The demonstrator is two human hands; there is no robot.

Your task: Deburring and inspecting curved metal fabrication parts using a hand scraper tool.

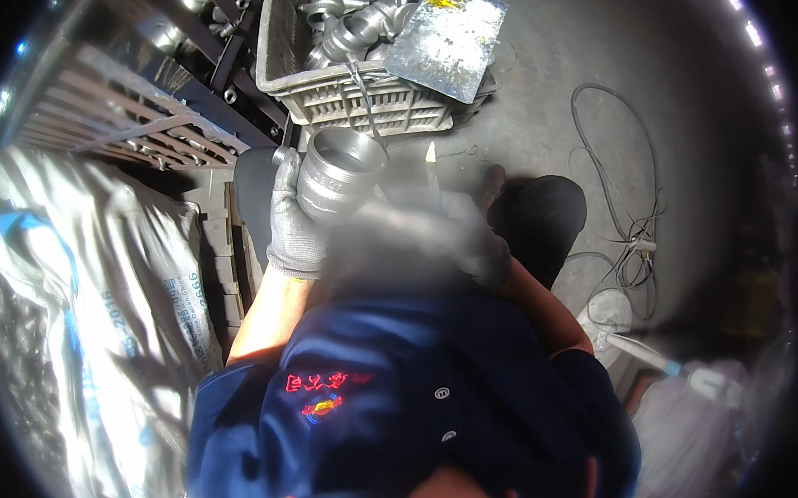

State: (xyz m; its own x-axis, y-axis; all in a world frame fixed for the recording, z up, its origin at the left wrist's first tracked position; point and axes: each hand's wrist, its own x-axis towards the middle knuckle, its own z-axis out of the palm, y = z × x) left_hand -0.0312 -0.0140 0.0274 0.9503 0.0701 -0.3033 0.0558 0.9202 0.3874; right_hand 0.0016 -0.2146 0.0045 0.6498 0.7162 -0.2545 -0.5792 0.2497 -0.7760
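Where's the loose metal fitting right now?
Head view, upper part, just left of centre: the metal fitting is held in the gloved left hand, its open end up, just below the near side of the grey plastic basket in the picture.

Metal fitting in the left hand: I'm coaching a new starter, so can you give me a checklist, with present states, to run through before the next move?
1. Metal fitting held by the left hand: ok.
2. Fitting's open rim facing up, uncovered: ok.
3. Right hand gripping the pale-tipped pointed tool: cannot tell, blurred.
4. Metal sheet clear of the crate: not ok, overlaps its right side.
5. Cable neatly coiled: not ok, loosely looped at right.
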